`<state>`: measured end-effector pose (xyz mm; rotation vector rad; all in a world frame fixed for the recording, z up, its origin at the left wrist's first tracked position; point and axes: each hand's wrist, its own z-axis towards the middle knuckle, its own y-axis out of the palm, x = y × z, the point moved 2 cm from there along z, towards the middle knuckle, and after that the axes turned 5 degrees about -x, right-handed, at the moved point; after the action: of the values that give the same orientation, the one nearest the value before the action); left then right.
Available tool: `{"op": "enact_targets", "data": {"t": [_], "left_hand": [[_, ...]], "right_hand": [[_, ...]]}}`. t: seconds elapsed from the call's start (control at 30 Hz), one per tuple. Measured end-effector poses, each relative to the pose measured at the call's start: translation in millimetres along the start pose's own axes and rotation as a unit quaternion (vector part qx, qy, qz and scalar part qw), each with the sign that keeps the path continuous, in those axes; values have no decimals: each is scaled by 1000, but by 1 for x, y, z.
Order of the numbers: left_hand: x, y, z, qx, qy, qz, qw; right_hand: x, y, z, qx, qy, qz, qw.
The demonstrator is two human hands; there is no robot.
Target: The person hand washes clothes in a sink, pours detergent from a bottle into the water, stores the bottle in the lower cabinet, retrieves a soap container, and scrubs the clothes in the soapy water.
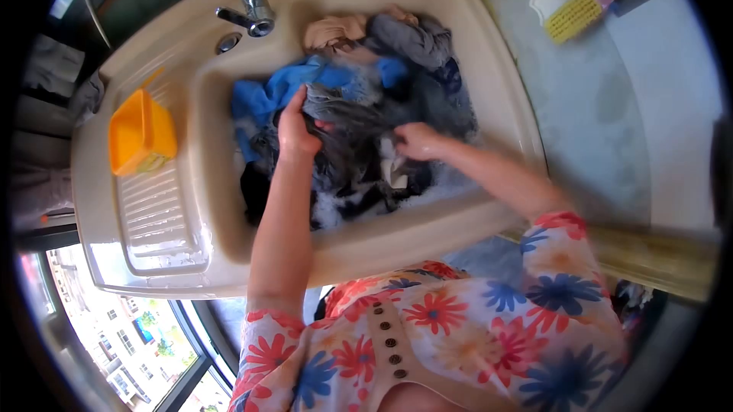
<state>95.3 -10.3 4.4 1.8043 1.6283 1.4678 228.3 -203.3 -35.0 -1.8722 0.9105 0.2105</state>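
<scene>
A beige laundry sink [527, 118] holds soapy water and a heap of wet clothes. Both hands grip a dark grey garment [347, 110] stretched between them above the pile. My left hand [298, 128] wraps its edge, thumb up and fingers behind the cloth. On the other side my right hand [418, 142] is closed on the garment near the suds. Blue cloth [267, 95] lies beyond my left hand. Tan cloth [334, 32] and grey cloth [412, 38] are piled at the sink's far side. A small white piece [393, 168] shows below my right hand.
A chrome faucet [252, 11] rises at the sink's back. On the left, a yellow plastic container [141, 137] stands by the ribbed washboard [156, 213]. A scrub brush [576, 15] with yellow bristles lies on the right-hand counter [580, 106]. A window [130, 336] is at lower left.
</scene>
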Motion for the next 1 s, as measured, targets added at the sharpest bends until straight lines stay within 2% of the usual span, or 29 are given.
{"op": "enact_targets", "data": {"t": [0.1,0.2,0.3,0.4,0.5,0.57,0.6,0.63,0.73,0.8,0.83,0.9,0.93,0.97,1.0], "left_hand": [[5,-4,1,-31,27,-51,998],[13,-2,0,-70,53,-66,994],[8,-1,1,-63,40,-55,996],[-8,10,0,-81,18,51,995],[-21,28,-10,-113,-16,130,985],[-23,34,-18,-151,-37,194,968],[-23,34,-18,-173,-47,212,961],[-23,39,-21,-176,-55,228,956],[-29,67,-27,-194,-67,284,937],[-38,80,-24,-207,-54,321,923],[-42,77,-17,-203,-2,381,902],[-57,52,9,-189,110,491,843],[-69,29,20,-152,77,592,788],[-81,17,20,-147,79,735,657],[-91,10,20,-137,77,851,501]], "right_hand": [[-40,32,14,-77,30,-39,996],[-44,57,8,-4,-70,-2,998],[-38,51,8,-74,-49,13,996],[-30,56,24,-221,35,-95,970],[-18,45,25,-157,-50,-41,985],[-18,-9,2,-171,-104,90,976],[-11,-30,-10,-86,-110,228,964],[-8,-47,-21,3,-112,360,926],[-43,-77,-51,-17,-108,619,778],[-41,-72,-48,-46,-90,571,814],[-37,-70,-45,-62,-80,546,832],[11,-64,-24,68,-13,531,845],[39,-58,-18,92,46,513,852],[61,-49,-10,117,104,492,857],[70,-30,6,164,136,332,919]]}}
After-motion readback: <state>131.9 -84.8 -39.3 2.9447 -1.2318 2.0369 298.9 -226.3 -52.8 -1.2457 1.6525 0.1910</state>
